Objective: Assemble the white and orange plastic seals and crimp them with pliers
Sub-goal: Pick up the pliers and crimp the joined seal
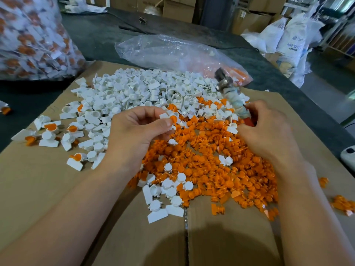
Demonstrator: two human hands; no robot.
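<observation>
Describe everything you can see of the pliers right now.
The pliers are gripped in the right hand, raised above the heap of orange parts. The dark, worn metal head points up and away, tilted leftward, with a shiny pivot below it. Grey-white cloth wraps the handles, and a red grip shows by the hand. Whether the jaws are open is unclear. Nothing else touches them.

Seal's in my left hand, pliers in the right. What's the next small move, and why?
Probably swing the pliers down onto the seal pinched in the left hand: its orange insert looks seated, and the right hand holds the pliers raised, apart from it.
</observation>
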